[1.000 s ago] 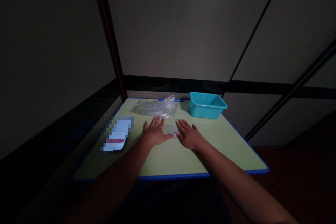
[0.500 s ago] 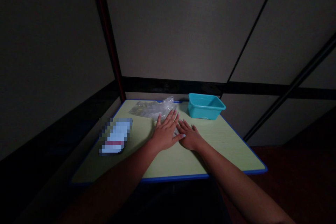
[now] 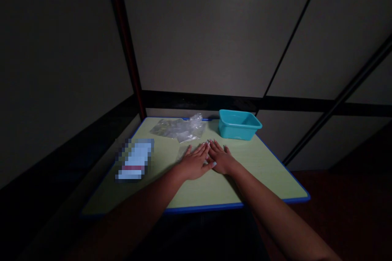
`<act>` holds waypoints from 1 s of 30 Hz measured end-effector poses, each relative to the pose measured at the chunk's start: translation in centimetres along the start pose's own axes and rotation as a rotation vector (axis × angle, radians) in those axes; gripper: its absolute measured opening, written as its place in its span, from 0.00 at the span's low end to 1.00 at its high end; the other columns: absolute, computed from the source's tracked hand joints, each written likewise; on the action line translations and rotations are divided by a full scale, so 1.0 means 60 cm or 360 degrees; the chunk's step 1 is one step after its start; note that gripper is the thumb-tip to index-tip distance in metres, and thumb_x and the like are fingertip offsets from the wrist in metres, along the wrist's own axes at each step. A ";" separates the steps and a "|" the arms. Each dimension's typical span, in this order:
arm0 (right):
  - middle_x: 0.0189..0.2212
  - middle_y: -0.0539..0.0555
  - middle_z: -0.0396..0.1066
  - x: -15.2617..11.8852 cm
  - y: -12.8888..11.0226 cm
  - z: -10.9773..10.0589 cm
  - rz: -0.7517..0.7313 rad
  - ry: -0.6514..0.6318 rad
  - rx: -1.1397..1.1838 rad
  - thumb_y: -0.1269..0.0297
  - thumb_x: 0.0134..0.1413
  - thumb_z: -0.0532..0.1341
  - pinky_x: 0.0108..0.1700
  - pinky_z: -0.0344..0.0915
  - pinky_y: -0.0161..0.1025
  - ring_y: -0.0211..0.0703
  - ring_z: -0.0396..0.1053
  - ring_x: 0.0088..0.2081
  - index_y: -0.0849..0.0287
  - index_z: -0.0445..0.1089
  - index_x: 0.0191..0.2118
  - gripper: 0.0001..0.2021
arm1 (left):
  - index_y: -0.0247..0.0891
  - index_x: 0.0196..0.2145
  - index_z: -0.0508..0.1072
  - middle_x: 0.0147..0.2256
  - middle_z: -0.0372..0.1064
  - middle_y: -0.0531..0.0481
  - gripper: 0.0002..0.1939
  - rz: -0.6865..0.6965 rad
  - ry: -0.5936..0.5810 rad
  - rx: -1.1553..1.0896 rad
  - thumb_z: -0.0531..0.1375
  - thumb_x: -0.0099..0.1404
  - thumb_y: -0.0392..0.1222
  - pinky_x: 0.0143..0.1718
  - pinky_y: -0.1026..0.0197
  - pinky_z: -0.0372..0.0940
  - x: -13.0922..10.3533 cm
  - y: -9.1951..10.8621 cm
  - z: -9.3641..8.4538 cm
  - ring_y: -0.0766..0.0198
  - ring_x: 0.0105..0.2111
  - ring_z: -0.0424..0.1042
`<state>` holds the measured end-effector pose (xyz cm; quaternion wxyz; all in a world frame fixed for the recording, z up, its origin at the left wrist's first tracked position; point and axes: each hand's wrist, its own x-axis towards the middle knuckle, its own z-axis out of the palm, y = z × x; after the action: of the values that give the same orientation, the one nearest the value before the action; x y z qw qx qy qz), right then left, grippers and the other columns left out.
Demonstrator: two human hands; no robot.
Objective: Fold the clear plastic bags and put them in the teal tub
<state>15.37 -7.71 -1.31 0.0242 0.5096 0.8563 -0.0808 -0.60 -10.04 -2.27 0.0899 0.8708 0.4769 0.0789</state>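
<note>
My left hand (image 3: 196, 165) lies palm down with its fingers stretched out over the middle of the table. Beside it, my right hand (image 3: 221, 160) is also flat, fingers extended, and the two hands meet at the fingertips and left thumb. Beneath them is a thin, see-through piece of what looks like plastic (image 3: 183, 151), mostly covered by the hands. Just beyond the fingers lies a crumpled clear plastic bag (image 3: 176, 128), apart from both hands. Neither hand grips anything.
A turquoise plastic basket (image 3: 239, 131) stands at the back right of the light green table (image 3: 260, 179), which has a blue edge. A blurred-out phone-like object (image 3: 136, 161) lies at the left. Wall panels (image 3: 202, 40) rise close behind the table.
My left hand has drawn back toward me and lowered, its fingertips now level with those of the right hand. The right hand, bag and basket stay in place.
</note>
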 end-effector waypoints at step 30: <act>0.66 0.54 0.26 -0.004 -0.002 -0.001 -0.0125 0.0132 0.0124 0.52 0.61 0.41 0.59 0.29 0.63 0.47 0.24 0.65 0.56 0.31 0.66 0.31 | 0.47 0.64 0.44 0.65 0.30 0.44 0.29 -0.0658 0.0150 0.0212 0.40 0.68 0.56 0.57 0.35 0.35 -0.005 -0.066 -0.031 0.54 0.64 0.27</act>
<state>15.40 -7.95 -1.21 -0.0342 0.4790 0.8721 -0.0938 -4.40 -8.01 -1.38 0.0241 0.7539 0.6531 0.0677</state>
